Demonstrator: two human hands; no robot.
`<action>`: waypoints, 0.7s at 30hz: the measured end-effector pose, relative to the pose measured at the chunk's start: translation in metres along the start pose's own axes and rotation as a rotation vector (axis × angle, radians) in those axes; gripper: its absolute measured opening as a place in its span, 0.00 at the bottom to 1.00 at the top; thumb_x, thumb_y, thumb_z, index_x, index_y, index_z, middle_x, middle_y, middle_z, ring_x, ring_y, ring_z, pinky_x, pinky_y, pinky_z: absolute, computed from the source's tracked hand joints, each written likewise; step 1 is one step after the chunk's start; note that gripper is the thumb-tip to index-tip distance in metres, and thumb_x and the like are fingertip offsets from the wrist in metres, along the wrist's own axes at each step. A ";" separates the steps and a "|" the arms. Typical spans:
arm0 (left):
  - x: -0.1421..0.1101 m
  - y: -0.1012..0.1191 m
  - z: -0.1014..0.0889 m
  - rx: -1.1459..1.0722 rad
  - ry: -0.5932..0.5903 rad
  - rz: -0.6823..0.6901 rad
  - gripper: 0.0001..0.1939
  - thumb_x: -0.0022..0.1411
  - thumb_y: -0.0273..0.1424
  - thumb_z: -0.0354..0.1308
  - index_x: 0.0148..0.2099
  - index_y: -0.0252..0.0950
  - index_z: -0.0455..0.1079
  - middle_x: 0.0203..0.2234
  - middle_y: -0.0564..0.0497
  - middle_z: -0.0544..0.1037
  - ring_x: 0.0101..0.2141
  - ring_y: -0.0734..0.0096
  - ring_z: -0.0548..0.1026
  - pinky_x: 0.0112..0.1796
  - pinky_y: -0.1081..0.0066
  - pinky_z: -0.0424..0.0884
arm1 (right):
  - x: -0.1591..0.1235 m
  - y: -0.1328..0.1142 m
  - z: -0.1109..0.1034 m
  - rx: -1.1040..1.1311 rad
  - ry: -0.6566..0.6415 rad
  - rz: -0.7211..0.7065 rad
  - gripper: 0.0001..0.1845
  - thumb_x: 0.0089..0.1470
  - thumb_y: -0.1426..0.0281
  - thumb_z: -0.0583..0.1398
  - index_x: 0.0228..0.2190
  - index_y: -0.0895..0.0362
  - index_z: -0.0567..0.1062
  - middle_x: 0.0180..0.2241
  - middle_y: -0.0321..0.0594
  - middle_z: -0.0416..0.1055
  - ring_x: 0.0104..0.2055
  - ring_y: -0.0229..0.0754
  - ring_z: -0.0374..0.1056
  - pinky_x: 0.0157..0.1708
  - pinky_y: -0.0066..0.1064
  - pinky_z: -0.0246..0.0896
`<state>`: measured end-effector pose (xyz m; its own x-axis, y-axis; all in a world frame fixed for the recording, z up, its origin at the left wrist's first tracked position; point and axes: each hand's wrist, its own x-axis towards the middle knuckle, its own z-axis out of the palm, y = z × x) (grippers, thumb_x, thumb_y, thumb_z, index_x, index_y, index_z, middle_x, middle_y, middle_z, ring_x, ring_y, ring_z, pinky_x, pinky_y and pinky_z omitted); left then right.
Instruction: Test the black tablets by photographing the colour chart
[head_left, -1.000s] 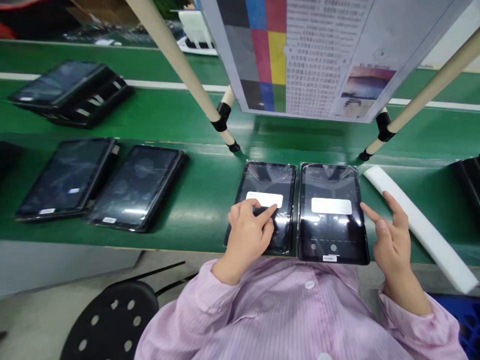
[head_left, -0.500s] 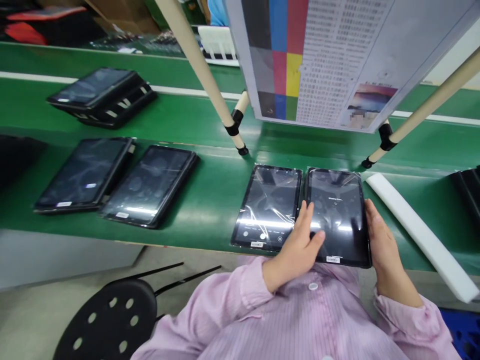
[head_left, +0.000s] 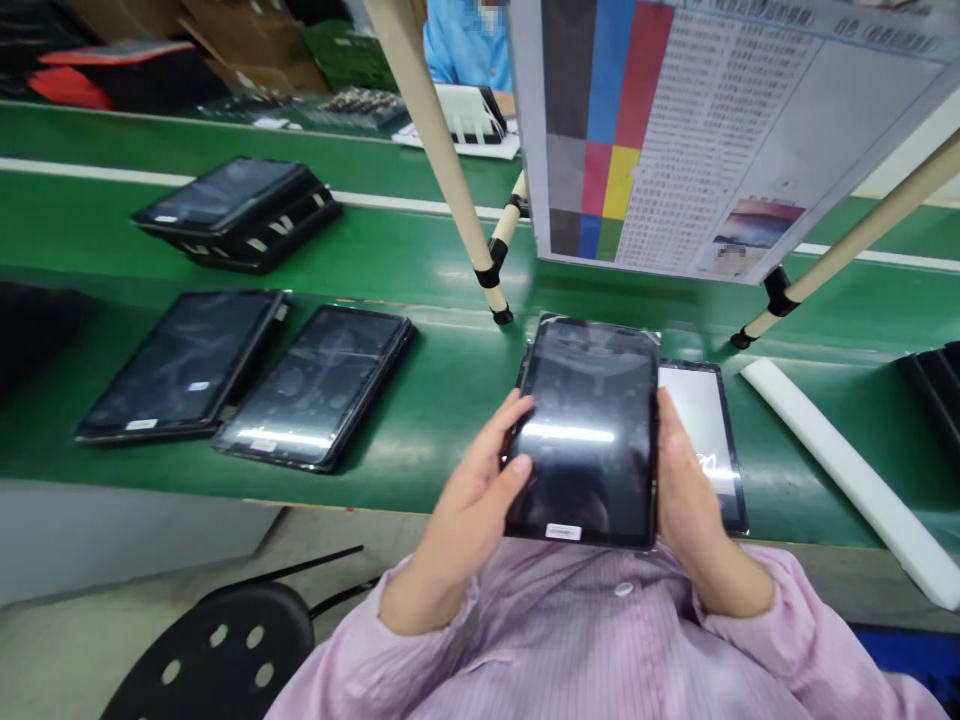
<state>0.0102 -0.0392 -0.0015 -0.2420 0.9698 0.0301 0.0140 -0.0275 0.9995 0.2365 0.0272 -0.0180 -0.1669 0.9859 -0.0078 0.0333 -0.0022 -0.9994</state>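
Note:
Between my two hands is a black tablet [head_left: 589, 400] with a dark screen and a small white label at its near edge. My left hand [head_left: 480, 490] grips its left edge, thumb on the front. Along the right edge my right hand [head_left: 686, 490] is closed on the same tablet. The held tablet covers most of another tablet beneath it, of which only a bit of the left edge shows. Just right of it, partly behind my right hand, lies a tablet with a lit white screen [head_left: 697, 410] and some dark lettering.
Two tablet piles, one left [head_left: 184, 365] and one nearer [head_left: 319, 385], lie on the green bench [head_left: 420, 460]. Farther back is another tablet stack [head_left: 232, 200]. A printed colour chart [head_left: 675, 150] hangs on beige poles. A white foam strip [head_left: 847, 470] lies right; a black stool [head_left: 225, 650] stands below.
The tablet in my hands has moved left and up off the bench, over the left tablet, and its shutting-down message is gone. A tablet with a white lit screen now shows at right.

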 end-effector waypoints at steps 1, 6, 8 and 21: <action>0.004 -0.006 -0.011 -0.011 0.019 -0.022 0.28 0.71 0.43 0.61 0.70 0.47 0.68 0.75 0.48 0.62 0.75 0.54 0.54 0.74 0.50 0.47 | 0.003 0.002 0.012 -0.010 -0.013 0.025 0.43 0.67 0.40 0.51 0.74 0.45 0.56 0.77 0.33 0.48 0.80 0.45 0.39 0.80 0.50 0.31; 0.028 -0.049 -0.040 0.004 0.069 -0.135 0.36 0.64 0.49 0.66 0.70 0.42 0.68 0.73 0.43 0.65 0.74 0.50 0.58 0.73 0.51 0.51 | 0.010 0.011 0.039 -0.081 -0.049 0.221 0.62 0.52 0.27 0.53 0.75 0.51 0.55 0.78 0.37 0.41 0.81 0.48 0.34 0.80 0.49 0.27; 0.033 -0.063 -0.044 -0.037 0.114 -0.179 0.38 0.63 0.52 0.66 0.70 0.42 0.68 0.73 0.42 0.65 0.74 0.50 0.57 0.73 0.52 0.50 | 0.004 0.015 0.039 -0.085 -0.062 0.272 0.65 0.50 0.26 0.54 0.75 0.51 0.52 0.78 0.38 0.39 0.81 0.48 0.33 0.79 0.47 0.26; 0.034 -0.041 -0.029 -0.321 0.104 -0.458 0.43 0.49 0.52 0.76 0.63 0.43 0.70 0.57 0.46 0.82 0.55 0.50 0.81 0.51 0.61 0.79 | 0.016 0.020 0.057 0.089 -0.006 0.412 0.54 0.60 0.37 0.58 0.76 0.44 0.46 0.78 0.34 0.41 0.81 0.47 0.38 0.78 0.53 0.29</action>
<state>-0.0265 -0.0116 -0.0413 -0.2479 0.8715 -0.4231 -0.4067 0.3027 0.8619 0.1786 0.0333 -0.0404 -0.1628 0.8985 -0.4077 0.0133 -0.4112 -0.9114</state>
